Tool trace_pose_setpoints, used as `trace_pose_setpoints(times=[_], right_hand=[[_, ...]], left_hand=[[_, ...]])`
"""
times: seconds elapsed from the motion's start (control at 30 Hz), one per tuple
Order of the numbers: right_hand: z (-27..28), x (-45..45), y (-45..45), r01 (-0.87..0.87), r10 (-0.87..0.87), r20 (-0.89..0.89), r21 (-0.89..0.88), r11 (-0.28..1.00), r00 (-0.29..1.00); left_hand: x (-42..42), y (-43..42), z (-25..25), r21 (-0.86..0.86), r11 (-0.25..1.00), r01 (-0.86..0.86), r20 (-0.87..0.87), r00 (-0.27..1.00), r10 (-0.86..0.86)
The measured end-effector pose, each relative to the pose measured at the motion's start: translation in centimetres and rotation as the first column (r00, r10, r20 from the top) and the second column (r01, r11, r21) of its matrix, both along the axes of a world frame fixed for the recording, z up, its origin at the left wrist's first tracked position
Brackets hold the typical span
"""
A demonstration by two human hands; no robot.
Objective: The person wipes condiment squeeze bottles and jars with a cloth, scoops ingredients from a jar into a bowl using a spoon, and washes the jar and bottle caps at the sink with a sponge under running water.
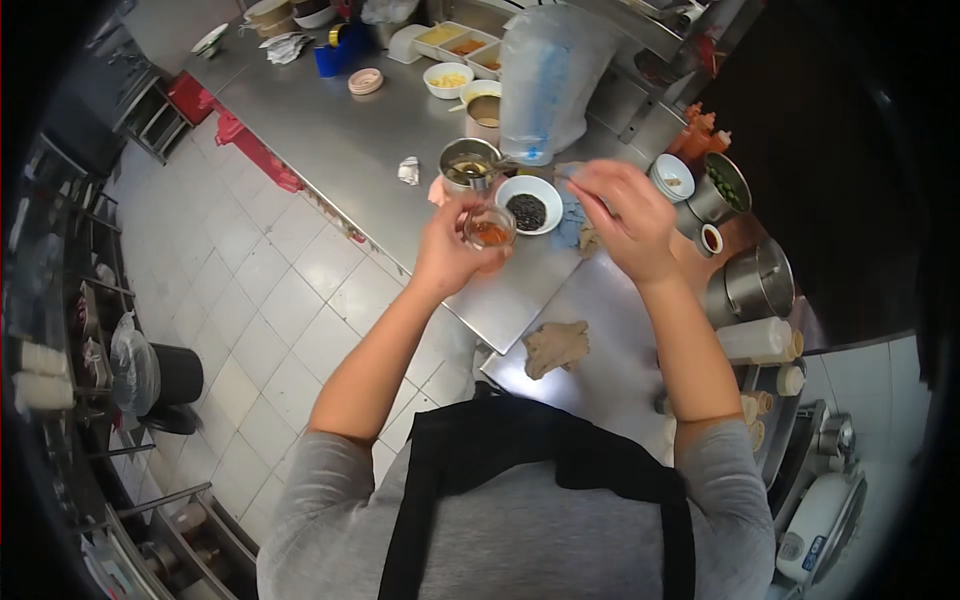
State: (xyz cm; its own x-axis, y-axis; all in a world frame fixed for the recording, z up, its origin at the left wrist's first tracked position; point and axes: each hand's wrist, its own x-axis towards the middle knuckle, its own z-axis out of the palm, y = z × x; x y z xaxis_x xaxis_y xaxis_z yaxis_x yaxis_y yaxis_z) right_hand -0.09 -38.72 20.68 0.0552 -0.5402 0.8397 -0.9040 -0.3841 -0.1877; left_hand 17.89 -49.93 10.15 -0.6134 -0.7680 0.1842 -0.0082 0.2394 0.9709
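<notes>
Biggest first: we have the metal worktop point(330, 120), with the white bowl point(527, 208) of small black bits as our landmark. Beyond the bowl stands a big translucent plastic bag point(555, 75) with blue marks. Well right of the bowl and nearer us, a large steel pot point(758, 284); also well right, a smaller steel pot point(722, 190) with green pieces. Nearer us than the bowl, well apart, a crumpled brown cloth point(556, 348). Just right of the bowl, a blue cloth point(570, 222), partly under our right arm's side.

Just left of the bowl and slightly beyond, a metal cup point(468, 163), open top, pale yellowish liquid inside. Near-left of the bowl, above the worktop edge, our left hand point(450, 250) has its fingers closed round a small glass jar point(490, 230). Jar looks clear, round, mouth toward the camera, orange-red contents low inside; we can't tell if it's liquid only, or whether the jar is tilted.

Right of the bowl, raised, our right hand point(630, 215) has fingers pinched together on a thin utensil point(535, 166). It looks slim and greyish, blurred, reaching past the bowl's far rim toward the metal cup; we can't tell its tip shape or whether it touches the cup.
</notes>
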Motion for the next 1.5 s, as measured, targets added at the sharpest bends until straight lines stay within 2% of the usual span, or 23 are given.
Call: trace_pose_setpoints(times=[0.1, 0.23, 0.3, 0.37, 0.43, 0.5, 0.6, 0.67, 0.73, 0.8, 0.87, 0.9, 0.97, 1.0, 1.03, 1.13, 1.2, 1.3, 1.33, 1.43, 1.47, 1.5], right_hand=[[-3.1, -0.6, -5.9, -0.026, 0.025, 0.02, 0.067, 0.997, 0.999], [-9.9, -2.5, -13.2, 0.14, -0.112, -0.112, 0.292, 0.946, 0.987], [-11.4, -2.5, -14.4, 0.148, -0.146, -0.031, 0.29, 0.945, 0.989], [-9.9, -1.9, -12.6, 0.16, -0.137, -0.264, 0.068, 0.985, 0.955], [-5.3, -0.6, -6.4, 0.004, -0.017, -0.091, -0.136, 0.991, 0.996], [-2.3, 0.0, 0.5, -0.031, 0.026, 0.299, 0.015, 0.999, 0.954], [1.6, -0.6, 11.8, 0.064, -0.05, 0.481, -0.013, 0.998, 0.875], [3.1, -1.9, 19.1, 0.22, -0.176, 0.449, -0.048, 0.974, 0.876], [4.3, -2.8, 26.7, 0.444, -0.393, 0.33, -0.095, 0.891, 0.858], [4.2, -4.5, 33.9, 0.623, -0.56, 0.327, -0.128, 0.772, 0.761], [2.8, -6.1, 40.5, 0.7, -0.541, 0.589, -0.061, 0.711, 0.601], [1.7, -7.3, 43.9, 0.727, -0.547, 0.654, -0.007, 0.687, 0.523], [-2.4, -11.1, 51.5, 0.749, -0.68, 0.629, 0.225, 0.623, 0.377], [-5.4, -13.3, 55.1, 0.755, -0.759, 0.572, 0.336, 0.563, 0.311], [-8.0, -15.1, 57.4, 0.751, -0.829, 0.502, 0.441, 0.492, 0.249], [-14.0, -17.3, 60.2, 0.619, -0.918, 0.366, 0.689, 0.377, 0.152], [-16.6, -17.7, 59.6, 0.682, -0.912, 0.366, 0.62, 0.388, 0.187], [-18.4, -17.9, 59.6, 0.558, -0.915, 0.376, 0.733, 0.39, 0.146], [-18.1, -17.4, 59.6, 0.54, -0.911, 0.388, 0.741, 0.398, 0.139], [-16.9, -15.8, 60.4, 0.523, -0.907, 0.401, 0.75, 0.406, 0.13], [-17.0, -15.4, 60.7, 0.539, -0.91, 0.391, 0.742, 0.398, 0.134], [-17.1, -15.0, 60.9, 0.556, -0.914, 0.382, 0.734, 0.39, 0.137]], left_hand=[[2.6, 1.0, -2.0, -0.021, 0.997, -0.076, 0.098, 0.992, 0.077], [4.4, 3.4, -3.1, 0.003, 0.996, -0.093, 0.126, 0.988, 0.092], [4.5, 4.5, -2.3, -0.002, 0.999, -0.044, 0.135, 0.99, 0.043], [4.1, 5.2, -1.7, -0.026, 0.999, 0.028, 0.116, 0.993, -0.025], [2.6, 6.5, 0.6, -0.053, 0.99, 0.131, 0.104, 0.987, -0.125], [0.3, 8.1, 2.8, -0.017, 0.968, 0.249, 0.025, 0.968, -0.249], [-4.3, 11.6, 6.9, -0.055, 0.869, 0.492, -0.023, 0.87, -0.493], [-7.9, 14.6, 9.7, -0.083, 0.777, 0.624, -0.057, 0.776, -0.628], [-11.8, 19.2, 12.4, -0.057, 0.658, 0.751, -0.074, 0.654, -0.753], [-16.4, 24.2, 13.7, -0.051, 0.526, 0.849, -0.072, 0.522, -0.85], [-20.8, 30.1, 14.7, 0.003, 0.454, 0.891, -0.078, 0.453, -0.888], [-23.8, 32.5, 14.0, -0.076, 0.419, 0.905, -0.076, 0.414, -0.907], [-28.1, 38.1, 13.0, 0.004, 0.381, 0.924, -0.141, 0.378, -0.915], [-30.7, 40.4, 11.6, -0.08, 0.411, 0.908, -0.105, 0.403, -0.909], [-32.7, 42.8, 10.3, -0.057, 0.404, 0.913, -0.118, 0.396, -0.911], [-37.1, 48.0, 6.6, -0.035, 0.389, 0.921, -0.12, 0.382, -0.916], [-39.6, 50.1, 4.2, -0.078, 0.371, 0.925, -0.072, 0.366, -0.928], [-42.6, 51.2, 1.5, -0.234, 0.306, 0.923, 0.241, 0.36, -0.901], [-42.8, 51.4, 1.2, -0.311, 0.275, 0.91, 0.282, 0.365, -0.887], [-43.6, 52.0, 0.4, -0.254, 0.182, 0.95, 0.426, 0.279, -0.861], [-44.1, 52.2, 0.3, -0.149, 0.109, 0.983, 0.455, 0.167, -0.875], [-44.9, 52.2, -0.7, -0.168, 0.066, 0.984, 0.479, 0.14, -0.866]])
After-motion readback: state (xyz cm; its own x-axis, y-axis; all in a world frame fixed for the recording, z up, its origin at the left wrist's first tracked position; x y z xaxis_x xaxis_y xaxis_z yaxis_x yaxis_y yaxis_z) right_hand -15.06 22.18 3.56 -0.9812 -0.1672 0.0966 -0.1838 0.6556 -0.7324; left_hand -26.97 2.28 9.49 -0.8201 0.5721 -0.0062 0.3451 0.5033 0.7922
